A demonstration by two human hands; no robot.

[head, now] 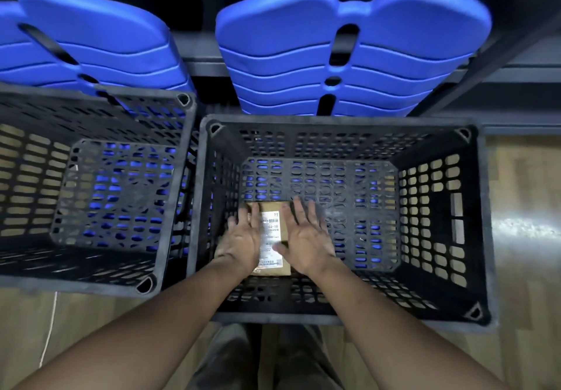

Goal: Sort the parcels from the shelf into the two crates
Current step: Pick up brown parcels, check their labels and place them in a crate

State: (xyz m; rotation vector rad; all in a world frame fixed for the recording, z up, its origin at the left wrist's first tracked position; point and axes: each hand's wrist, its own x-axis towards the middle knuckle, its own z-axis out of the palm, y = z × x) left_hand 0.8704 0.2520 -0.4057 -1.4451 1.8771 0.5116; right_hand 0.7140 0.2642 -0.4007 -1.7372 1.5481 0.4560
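A big black slatted crate, the right crate (334,121), fills the middle of this view from above and stands on a pale wood floor (516,177). A matching left crate (76,283) stands just beside the right crate's left wall. Past the right crate's far rim, two stacks of blue moulded plastic shells (273,40) sit on a dark shelf (200,64). On the right crate's slotted bottom, near its near-left corner, a flat brown parcel (270,228) lies with a white label facing up. The left hand (239,241) covers the parcel's left edge and the right hand (306,238) its right edge, fingers straight and spread, gripping nothing. Likely risks: a fingertip catching an edge as the hands lift could drag or tip the parcel against the wall, and the blurred label could be misread, leaving it in the wrong crate
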